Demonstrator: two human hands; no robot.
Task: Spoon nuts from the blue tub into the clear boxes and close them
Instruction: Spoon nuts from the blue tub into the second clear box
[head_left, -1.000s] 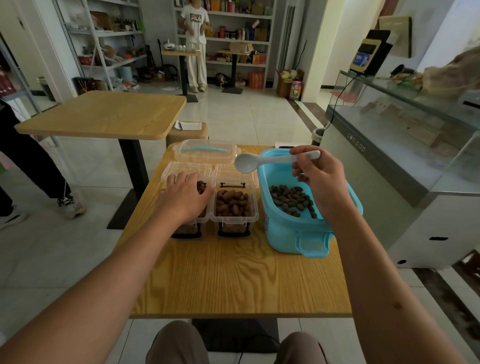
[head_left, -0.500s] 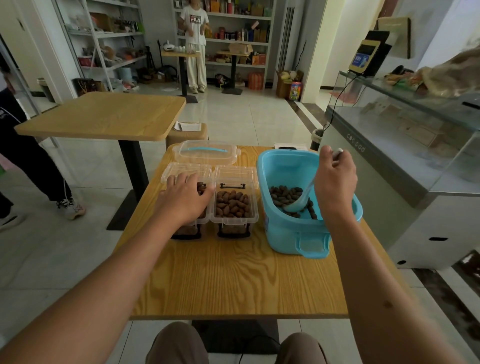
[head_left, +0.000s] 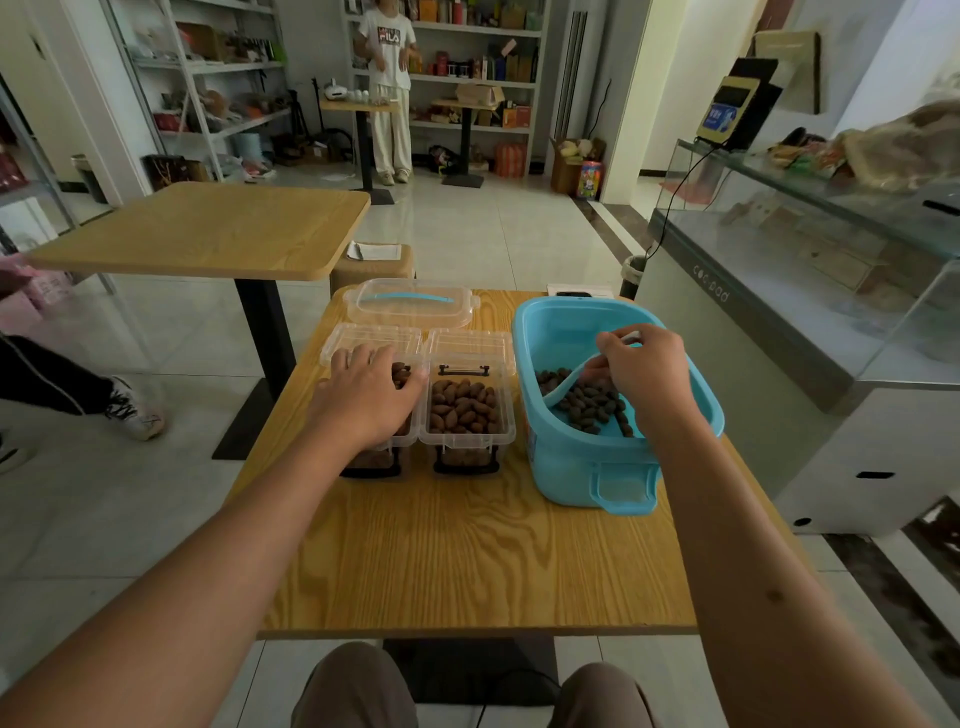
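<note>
The blue tub (head_left: 582, 467) stands at the right of the wooden table (head_left: 467, 561) with dark nuts (head_left: 592, 408) in its bottom. My right hand (head_left: 644, 371) pinches the handle of a white spoon (head_left: 569, 382) whose bowl lies down among those nuts. Two clear boxes stand side by side left of the tub, lids hinged back. The right box (head_left: 466, 415) is open and holds brown nuts. My left hand (head_left: 366, 397) rests flat over the left box (head_left: 387, 452), covering most of it.
A clear lid with a blue handle (head_left: 410, 304) lies behind the boxes. A second wooden table (head_left: 208, 228) stands to the far left, a glass counter (head_left: 810, 291) close on the right. A person (head_left: 387, 88) stands by the back shelves; someone's leg and shoe (head_left: 130, 408) are at left.
My right hand swung the empty spoon from above the boxes down into the blue tub, and its bowl now lies among the nuts. My left hand stayed on the left box.
</note>
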